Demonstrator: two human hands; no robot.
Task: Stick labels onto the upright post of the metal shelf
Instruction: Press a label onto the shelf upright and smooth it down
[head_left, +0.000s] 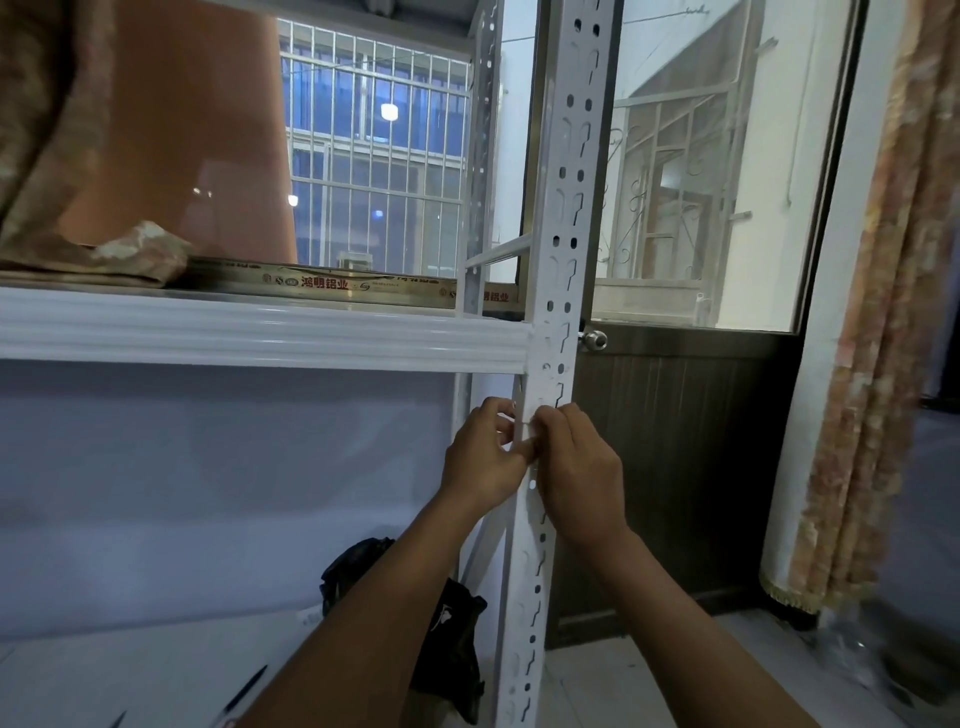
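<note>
Step in hand: seat small white label on front face of white perforated metal upright post, just below post's joint with white ribbed shelf beam.
Procedure: square label to post edge; avoid slots; press from one end across to other.
Left hand, left of post: fingers curled, pinching label edge.
Right hand, over post face: fingers bent onto label; pinch or press, cannot tell.
Forearms rise toward post from below.

Barred window, round door knob, patterned curtain at right, black bag on floor
</note>
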